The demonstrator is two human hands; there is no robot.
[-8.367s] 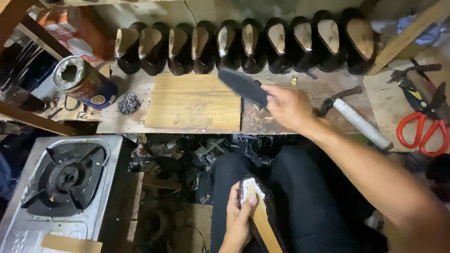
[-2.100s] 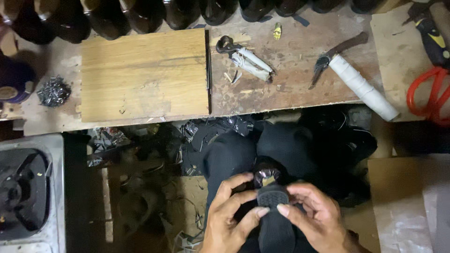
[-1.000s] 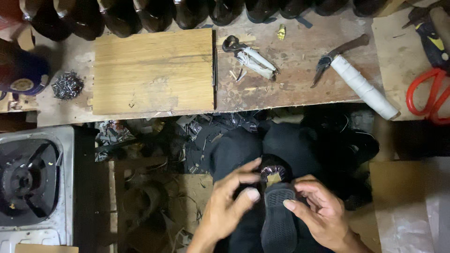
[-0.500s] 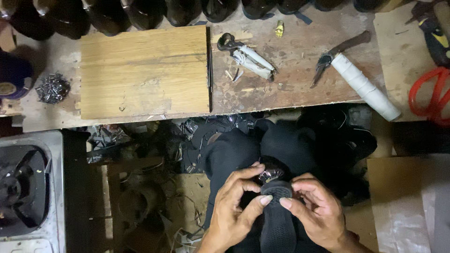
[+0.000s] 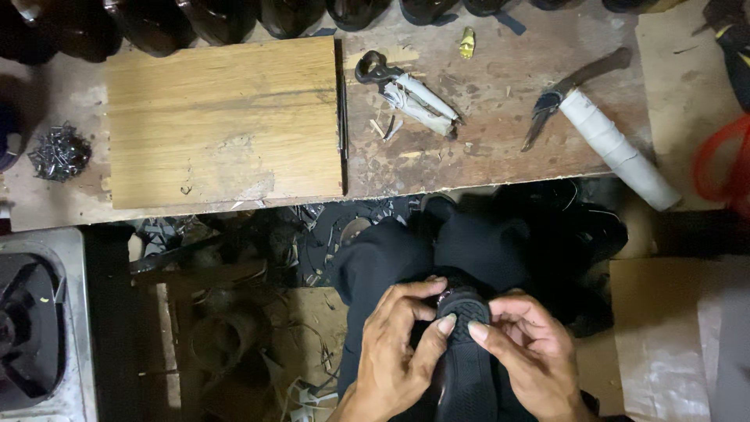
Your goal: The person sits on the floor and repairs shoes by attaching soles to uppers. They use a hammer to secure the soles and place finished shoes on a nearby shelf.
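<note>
Left hand: your left hand [image 5: 394, 344] is gripping the black shoe [image 5: 466, 352] from the 9 o'clock side, fingers curled over the toe and a fingertip pressing on the tread.
Right hand: your right hand [image 5: 531, 352] is clasping the same shoe from 3 o'clock, index finger meeting the left one on the sole's tip.
Shoe: it is lying sole-up on your dark-trousered lap [image 5: 437, 250], toe pointing to 12 o'clock, at the lower middle of the view.
Risk, slipping: both hands are pinching only the toe end, so I judge the shoe could be twisting or sliding off your knees if the pressing becomes uneven.
Risk, bench edge: the pincers [image 5: 406, 90] are sitting at 12 o'clock near the front of the bench [image 5: 500, 148], and the paper-wrapped knife [image 5: 601, 129] at 1 o'clock is overhanging its edge; a bump could be sending it down towards your legs.
Risk, floor: dark offcuts [image 5: 234, 234] are littering the ground at 10 o'clock.
Materials: the sole is looking like matt rubber with a fine ribbed tread; the wooden board [image 5: 226, 121] at 11 o'clock is pale, flat and grainy; the bench is worn, scratched wood.
Shapes: a small heap of dark tacks [image 5: 58, 152] is sitting at 10 o'clock; red scissor handles [image 5: 723, 164] are looping at 2 o'clock.
</note>
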